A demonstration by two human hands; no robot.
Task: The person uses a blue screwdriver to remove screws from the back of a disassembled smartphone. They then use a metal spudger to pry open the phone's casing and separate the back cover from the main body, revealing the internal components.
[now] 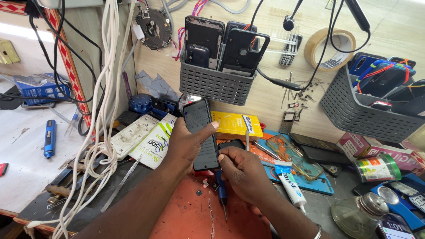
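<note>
Left hand (188,144) gripping a dark phone (201,132) upright above the red mat (195,217), fingers wrapped behind its back and thumb pressed across the screen near the top. Right hand (243,170) closed beside the phone's lower right edge, fingertips touching that edge and pinching a blue-handled screwdriver (222,194) hanging tip-down over the mat. Small loose parts lying on the mat just below the phone.

Around the hands: a white glue tube (290,183) lying just right of the right wrist, a yellow box (234,124) behind the phone, a clear phone case (294,155) on a blue mat. A grey basket (214,84) on the wall holding phone shells, another grey basket (363,110) at right. A tape roll (332,48) hanging on the wall, white cables (99,132) dangling at left, a glass bottle (358,214) at lower right.
</note>
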